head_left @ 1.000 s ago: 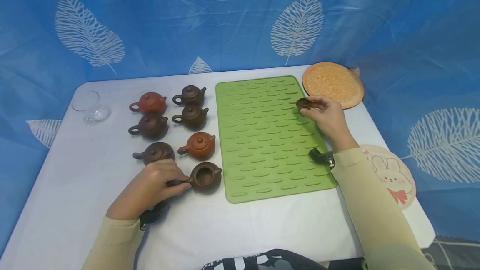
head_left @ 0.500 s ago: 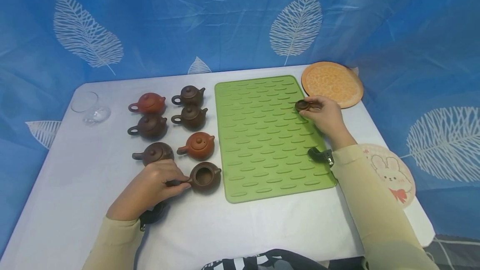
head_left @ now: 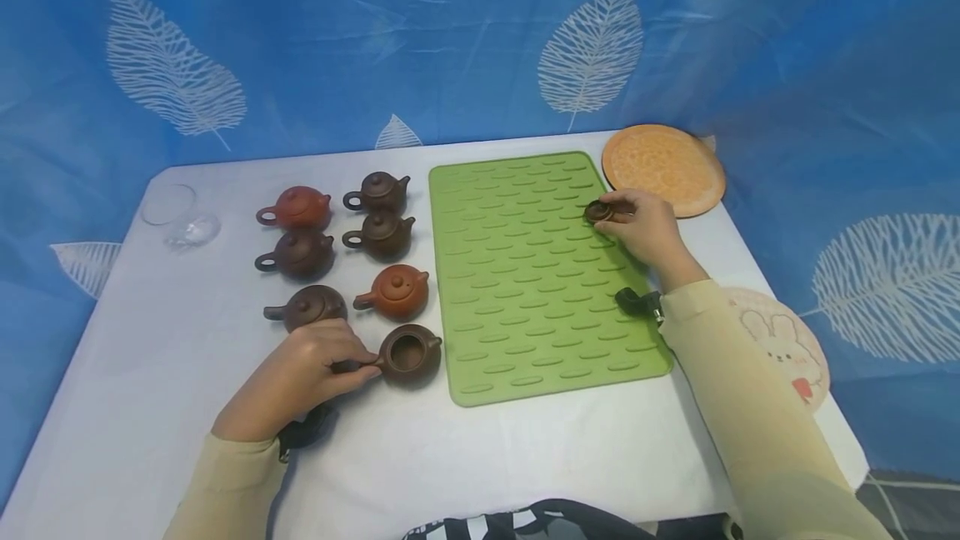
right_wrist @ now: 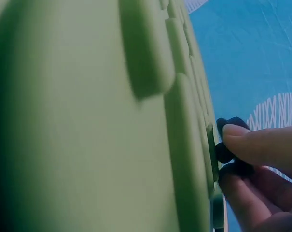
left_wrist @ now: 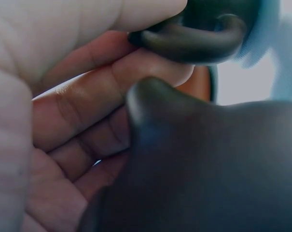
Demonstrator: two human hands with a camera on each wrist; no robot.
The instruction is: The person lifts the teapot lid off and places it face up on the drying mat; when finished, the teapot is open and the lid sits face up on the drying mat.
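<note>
My left hand [head_left: 311,365] pinches the handle of a dark brown teapot [head_left: 407,355], whose round opening faces up with no lid on it. In the left wrist view the curved handle [left_wrist: 199,43] sits at the fingertips; a blurred dark shape [left_wrist: 208,169] with a spout-like tip fills the foreground. My right hand [head_left: 647,227] holds a small dark lid [head_left: 597,211] between thumb and fingers, at the right part of the green ribbed mat [head_left: 525,273]. The right wrist view shows the lid [right_wrist: 224,152] edge-on at the mat's surface, partly hidden by the fingers.
Several lidded teapots stand left of the mat, among them a red one [head_left: 302,207], an orange one [head_left: 400,290] and a brown one [head_left: 303,252]. A clear glass object [head_left: 197,227] lies far left. A round orange mat [head_left: 663,167] and a rabbit-patterned mat [head_left: 783,348] lie right.
My right hand has shifted slightly left with the lid, and the lid's hollow side no longer shows as plainly as before. My left hand keeps its grip on the teapot handle.
</note>
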